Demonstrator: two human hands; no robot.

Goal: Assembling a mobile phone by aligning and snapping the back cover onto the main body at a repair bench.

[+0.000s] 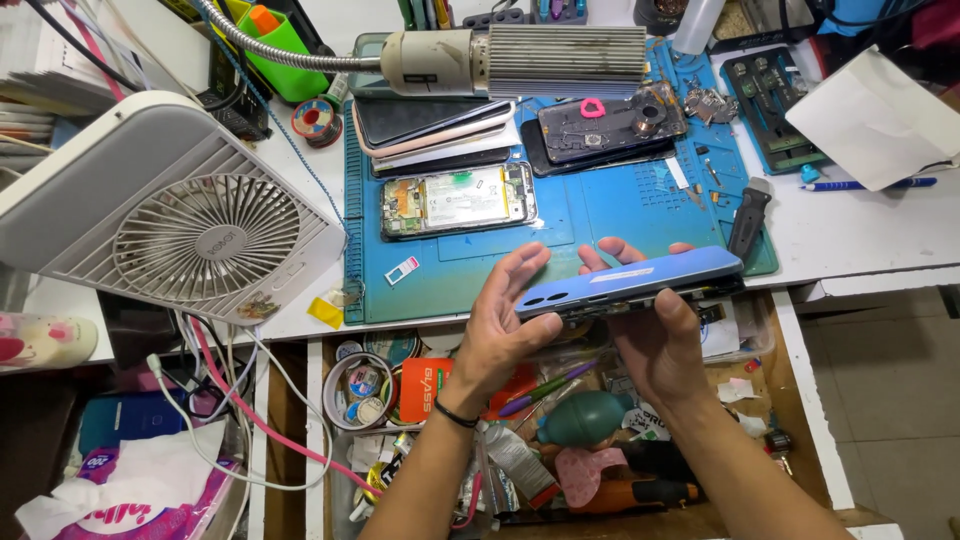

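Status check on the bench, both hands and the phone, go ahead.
Left hand and right hand both gripping blue phone, held edge-on above open drawer. Opened phone lies on blue mat. Nothing between.

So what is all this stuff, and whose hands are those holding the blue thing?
The picture comes from a camera worn on a person's head, looking down, so the hands belong to that person. There is no machine doing the work. The left hand and right hand together hold a blue phone by its edges, above an open drawer full of small tools. Ahead is a white table with a blue work mat. On the mat lie an opened phone with its insides showing, a stack of phones behind it, and a dark phone back. A white fan sits at the left, and a bendy-necked lamp hangs over the mat.
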